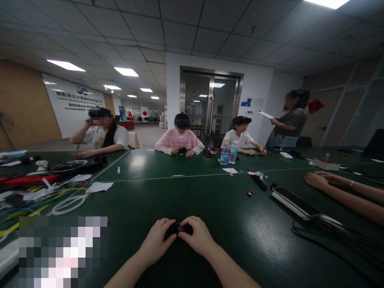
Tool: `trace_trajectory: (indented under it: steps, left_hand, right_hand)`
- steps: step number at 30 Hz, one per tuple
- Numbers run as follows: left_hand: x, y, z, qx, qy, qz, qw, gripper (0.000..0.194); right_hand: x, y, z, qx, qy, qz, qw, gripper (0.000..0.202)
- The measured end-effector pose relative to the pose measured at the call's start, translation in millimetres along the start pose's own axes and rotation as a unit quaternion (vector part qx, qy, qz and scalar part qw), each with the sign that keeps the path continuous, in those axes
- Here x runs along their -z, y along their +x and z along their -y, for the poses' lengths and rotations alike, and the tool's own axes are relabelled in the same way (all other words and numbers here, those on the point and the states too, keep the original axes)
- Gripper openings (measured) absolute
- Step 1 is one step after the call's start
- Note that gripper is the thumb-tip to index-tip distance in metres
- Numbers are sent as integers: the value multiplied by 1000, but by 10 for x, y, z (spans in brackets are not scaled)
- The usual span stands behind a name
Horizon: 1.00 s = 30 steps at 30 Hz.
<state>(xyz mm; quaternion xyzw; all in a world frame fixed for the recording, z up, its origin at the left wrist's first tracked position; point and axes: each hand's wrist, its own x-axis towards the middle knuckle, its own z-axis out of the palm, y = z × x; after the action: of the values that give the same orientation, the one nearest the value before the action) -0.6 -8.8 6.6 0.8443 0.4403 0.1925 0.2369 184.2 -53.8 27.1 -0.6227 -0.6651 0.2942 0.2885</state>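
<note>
Both my hands meet at the near middle of the dark green table [144,204]. Between them is a small black object [179,229] with a lighter, shiny spot at its centre; its kind cannot be made out. My left hand [159,239] grips its left end with thumb and fingers. On the other end, my right hand [198,237] is closed in the same way, the two thumbs nearly touching. My fingers cover most of the object.
Cables [69,205] and tools crowd the left side. A power bank-like white device [295,203] with black cords lies at right, near another person's hands [319,180]. Two water bottles [228,154] stand farther back. Several people sit across the table; one stands holding a clipboard [265,115].
</note>
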Motion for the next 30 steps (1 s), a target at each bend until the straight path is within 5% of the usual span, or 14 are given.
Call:
trace_trajectory:
  steps: [30]
  left_hand:
    - [25, -10, -47, 10, 1, 2, 1000, 43]
  right_hand:
    - [-18, 17, -21, 15, -11, -10, 1000, 24]
